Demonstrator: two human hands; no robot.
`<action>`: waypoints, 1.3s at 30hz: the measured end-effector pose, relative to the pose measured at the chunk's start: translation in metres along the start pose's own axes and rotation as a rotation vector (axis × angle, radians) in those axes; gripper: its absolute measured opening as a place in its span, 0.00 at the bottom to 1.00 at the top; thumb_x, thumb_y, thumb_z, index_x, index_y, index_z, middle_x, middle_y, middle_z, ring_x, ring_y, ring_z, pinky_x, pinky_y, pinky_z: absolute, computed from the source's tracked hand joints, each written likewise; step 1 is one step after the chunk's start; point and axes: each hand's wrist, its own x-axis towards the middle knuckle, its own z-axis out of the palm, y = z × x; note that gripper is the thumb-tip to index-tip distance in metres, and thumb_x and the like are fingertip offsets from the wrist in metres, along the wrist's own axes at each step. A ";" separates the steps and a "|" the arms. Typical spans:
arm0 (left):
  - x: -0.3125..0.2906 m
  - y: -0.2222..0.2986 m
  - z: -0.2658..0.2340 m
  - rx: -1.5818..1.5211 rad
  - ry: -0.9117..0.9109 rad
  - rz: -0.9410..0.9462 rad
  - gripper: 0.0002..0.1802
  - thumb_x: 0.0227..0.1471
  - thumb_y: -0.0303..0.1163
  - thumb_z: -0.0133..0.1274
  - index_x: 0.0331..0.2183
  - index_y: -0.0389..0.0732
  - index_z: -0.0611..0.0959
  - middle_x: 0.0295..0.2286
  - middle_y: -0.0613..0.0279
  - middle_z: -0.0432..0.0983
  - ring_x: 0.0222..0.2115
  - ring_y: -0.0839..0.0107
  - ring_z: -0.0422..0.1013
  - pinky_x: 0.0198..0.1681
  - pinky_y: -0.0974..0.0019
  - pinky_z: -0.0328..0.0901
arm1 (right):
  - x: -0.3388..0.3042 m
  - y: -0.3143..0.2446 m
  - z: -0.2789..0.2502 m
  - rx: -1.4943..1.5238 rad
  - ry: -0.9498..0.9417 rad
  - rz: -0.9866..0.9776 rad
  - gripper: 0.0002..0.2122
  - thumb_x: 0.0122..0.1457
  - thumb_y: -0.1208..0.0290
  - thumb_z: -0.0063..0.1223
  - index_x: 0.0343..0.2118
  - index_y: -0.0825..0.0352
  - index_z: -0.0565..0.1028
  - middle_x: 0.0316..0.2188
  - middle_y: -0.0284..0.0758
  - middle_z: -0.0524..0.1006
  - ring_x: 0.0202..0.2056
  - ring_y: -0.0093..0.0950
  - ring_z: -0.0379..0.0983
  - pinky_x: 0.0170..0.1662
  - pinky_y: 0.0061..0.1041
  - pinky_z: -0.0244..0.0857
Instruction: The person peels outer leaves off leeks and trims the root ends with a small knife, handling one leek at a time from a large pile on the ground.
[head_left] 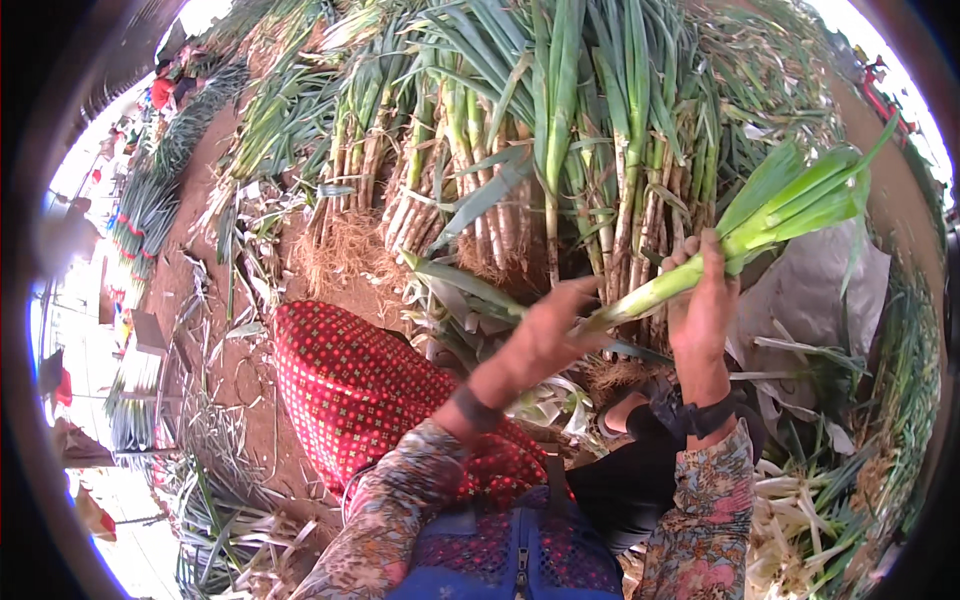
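A large green onion [655, 290] with a pale shank and bright green leaves slants up to the right in front of me. My right hand [700, 305] is wrapped round its upper shank, just below the leaves. At its lower end is my left hand [540, 335], its fingers smeared by motion, so their grip does not show. A long green leaf [470, 284] stretches left and up from beside my left hand; whether the hand holds it I cannot tell.
Bundles of green onions [500, 190] stand behind my hands, roots down on the brown soil. A red patterned cloth [350, 380] covers my left leg. Pale sheeting [815, 290] lies at right, peeled scraps [790, 520] at lower right. People [165, 90] are far off at left.
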 end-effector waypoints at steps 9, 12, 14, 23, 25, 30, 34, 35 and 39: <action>-0.010 0.007 -0.003 -0.376 -0.010 -0.315 0.21 0.47 0.22 0.60 0.47 0.35 0.79 0.32 0.50 0.80 0.34 0.68 0.77 0.38 0.65 0.70 | -0.019 -0.018 0.009 -0.297 -0.345 0.313 0.26 0.55 0.77 0.58 0.56 0.68 0.61 0.45 0.39 0.73 0.44 0.30 0.73 0.51 0.33 0.70; -0.013 0.012 -0.002 -0.053 0.107 -0.177 0.21 0.46 0.21 0.61 0.45 0.36 0.80 0.32 0.52 0.78 0.32 0.64 0.77 0.37 0.65 0.70 | -0.016 -0.016 0.007 -0.422 -0.317 0.277 0.24 0.53 0.75 0.62 0.53 0.68 0.66 0.42 0.37 0.74 0.41 0.27 0.74 0.47 0.30 0.72; -0.013 0.019 -0.002 -0.048 0.196 -0.152 0.17 0.44 0.20 0.62 0.40 0.36 0.81 0.31 0.55 0.75 0.31 0.60 0.75 0.35 0.65 0.70 | -0.014 -0.016 0.008 -0.489 -0.308 0.266 0.23 0.52 0.73 0.64 0.51 0.69 0.68 0.40 0.36 0.75 0.40 0.26 0.74 0.45 0.29 0.73; -0.015 0.030 -0.004 0.115 0.054 0.101 0.11 0.43 0.19 0.59 0.30 0.39 0.75 0.29 0.56 0.69 0.31 0.59 0.71 0.32 0.61 0.66 | -0.013 -0.011 0.013 -0.632 -0.255 -0.041 0.19 0.51 0.73 0.65 0.46 0.70 0.73 0.37 0.34 0.76 0.37 0.22 0.73 0.40 0.22 0.69; -0.018 0.032 -0.002 0.088 0.047 0.140 0.11 0.44 0.19 0.58 0.31 0.39 0.74 0.29 0.55 0.69 0.32 0.58 0.71 0.32 0.61 0.66 | -0.006 -0.010 0.016 -0.599 -0.048 -0.156 0.17 0.52 0.74 0.64 0.44 0.69 0.74 0.37 0.32 0.77 0.36 0.21 0.73 0.39 0.21 0.68; -0.011 0.042 -0.010 -0.924 0.343 -0.205 0.03 0.61 0.23 0.45 0.37 0.39 0.68 0.31 0.57 0.73 0.30 0.67 0.73 0.38 0.62 0.72 | 0.013 -0.032 0.010 -0.286 0.105 -0.163 0.24 0.54 0.73 0.61 0.52 0.67 0.63 0.34 0.34 0.75 0.33 0.27 0.75 0.39 0.28 0.74; -0.008 0.000 -0.023 -1.292 0.548 -0.276 0.02 0.63 0.26 0.41 0.36 0.43 0.68 0.29 0.56 0.74 0.27 0.68 0.73 0.36 0.57 0.74 | 0.028 -0.054 -0.030 -0.147 0.223 -0.378 0.23 0.54 0.75 0.58 0.52 0.59 0.64 0.35 0.39 0.75 0.38 0.35 0.76 0.44 0.39 0.74; -0.009 -0.011 -0.030 -1.336 0.633 -0.303 0.03 0.63 0.26 0.41 0.35 0.44 0.69 0.27 0.58 0.73 0.24 0.71 0.70 0.30 0.63 0.71 | 0.024 -0.061 -0.027 -0.125 0.259 -0.412 0.22 0.56 0.75 0.57 0.52 0.61 0.63 0.37 0.40 0.75 0.38 0.35 0.75 0.44 0.42 0.74; -0.017 -0.055 -0.061 -1.234 0.808 -0.392 0.05 0.62 0.25 0.37 0.35 0.44 0.69 0.26 0.62 0.69 0.20 0.76 0.60 0.24 0.68 0.60 | 0.022 -0.084 -0.029 -0.115 0.495 -0.557 0.18 0.57 0.74 0.56 0.49 0.62 0.63 0.36 0.41 0.73 0.32 0.31 0.71 0.35 0.33 0.73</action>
